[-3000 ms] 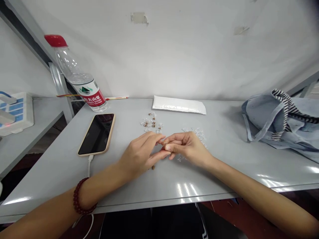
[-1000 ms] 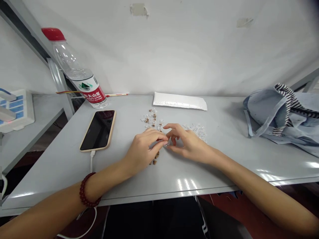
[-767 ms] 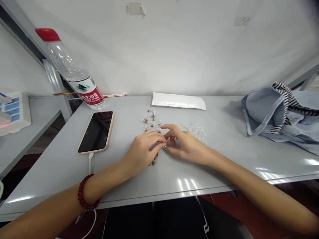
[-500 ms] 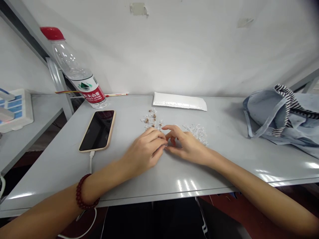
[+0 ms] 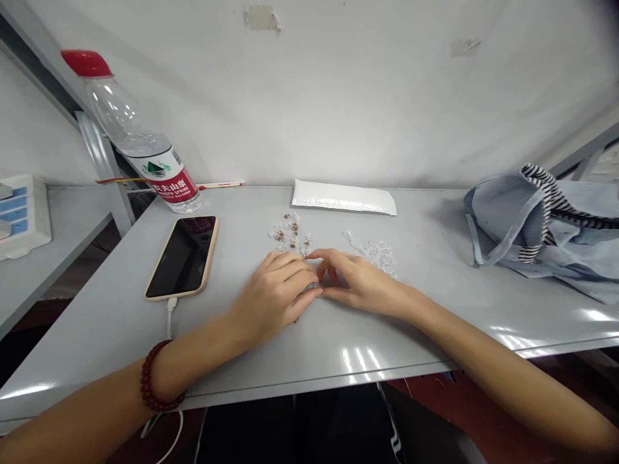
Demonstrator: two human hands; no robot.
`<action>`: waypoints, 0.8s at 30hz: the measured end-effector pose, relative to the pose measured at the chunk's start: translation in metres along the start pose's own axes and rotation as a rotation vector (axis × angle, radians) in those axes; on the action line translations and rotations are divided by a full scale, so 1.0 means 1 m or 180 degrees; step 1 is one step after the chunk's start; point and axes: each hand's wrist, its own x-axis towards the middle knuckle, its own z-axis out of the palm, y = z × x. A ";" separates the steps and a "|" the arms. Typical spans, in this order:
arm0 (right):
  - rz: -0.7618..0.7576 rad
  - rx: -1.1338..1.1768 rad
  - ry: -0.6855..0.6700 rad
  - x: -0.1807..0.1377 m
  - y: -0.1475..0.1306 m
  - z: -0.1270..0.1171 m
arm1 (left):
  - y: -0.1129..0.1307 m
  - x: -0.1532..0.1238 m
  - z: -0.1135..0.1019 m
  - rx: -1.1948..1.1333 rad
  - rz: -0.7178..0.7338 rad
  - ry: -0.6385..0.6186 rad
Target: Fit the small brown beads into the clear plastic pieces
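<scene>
Hands come together low over a gray table (image 5: 435, 258), fingertips nearly interlocked around one small clear piece (image 5: 313, 285). The left hand (image 5: 273, 287) pinches it between thumb and fingers; the right hand (image 5: 365, 283) arches just beside, index finger stretched well away from the thumb, the other fingers curled between.

The work looks partway along. Beyond the left hand lies a cluster of clear pieces with brown parts (image 5: 293, 227), apparently the finished share. Behind the right hand, a pile of clear pieces (image 5: 380, 253) shows no brown among them, and by that reading it is what is left.

Much stays out of sight. The left hand covers whatever lies beneath it, save a brown speck (image 5: 296, 321) at its lower edge. Whether the pinched piece carries a brown part cannot be told, nor can the pieces be counted. Right fingertips partly hide behind knuckles. At the far left, a white block with blue panels (image 5: 29, 219) is cut off; at right, so is a denim bag (image 5: 507, 212).
</scene>
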 end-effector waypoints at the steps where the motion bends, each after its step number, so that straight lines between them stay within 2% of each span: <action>1: -0.0058 -0.0071 0.0014 0.000 0.002 -0.005 | 0.000 0.000 0.001 0.0018 -0.0017 0.0064; 2: -0.0090 -0.0131 0.0116 0.000 0.006 -0.010 | 0.000 0.000 0.002 0.0000 -0.0046 0.0112; 4: -0.0116 -0.0261 0.0617 0.001 0.016 -0.021 | -0.001 0.000 0.004 -0.0133 -0.0127 0.0185; 7: 0.0230 -0.0692 0.1361 0.004 0.036 -0.034 | -0.003 0.002 0.001 -0.0293 -0.0225 0.0449; 10: 0.0535 -0.0907 0.1404 0.007 0.053 -0.039 | -0.010 0.005 -0.005 -0.0208 -0.0543 0.0743; 16: 0.0740 -0.0682 0.1299 0.009 0.065 -0.038 | -0.028 0.010 -0.021 -0.0349 -0.1542 0.0722; 19: 0.0761 -0.0683 0.1269 0.009 0.065 -0.039 | -0.028 0.013 -0.033 -0.0387 -0.1704 0.0394; 24: 0.0860 -0.0713 0.1555 0.008 0.070 -0.047 | -0.020 0.017 -0.052 -0.0414 -0.1777 -0.0891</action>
